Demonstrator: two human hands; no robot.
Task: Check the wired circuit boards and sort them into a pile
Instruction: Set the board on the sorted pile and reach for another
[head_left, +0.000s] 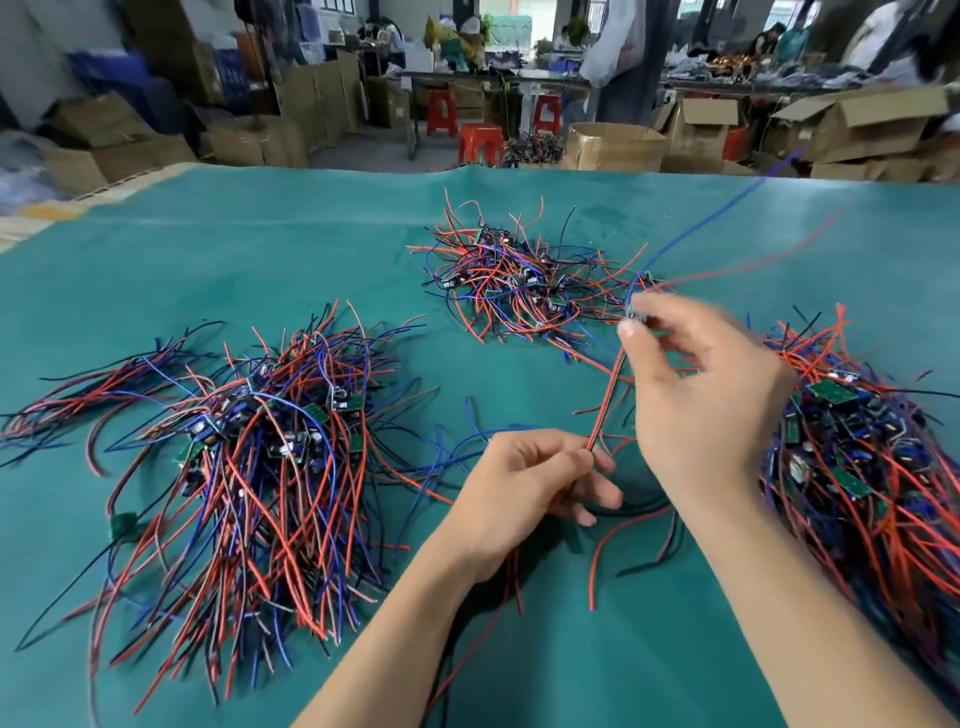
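My right hand (696, 395) is raised above the table and pinches a small wired circuit board (635, 315) at its fingertips. A blue wire (717, 208) and a red wire (753, 260) trail up and to the right from the board. A red and black wire pair (608, 400) runs down from the board to my left hand (530, 488), which pinches its lower end between thumb and fingers. Three piles of wired boards lie on the green cloth: a large one at the left (260, 441), a smaller one at the back centre (514, 280), and a dense one at the right (872, 457).
The table is covered with green cloth (208, 249). A few loose red, blue and black wires (602, 551) lie under my hands. Beyond the far edge stand cardboard boxes (613, 145), red stools (480, 143) and other work tables with people.
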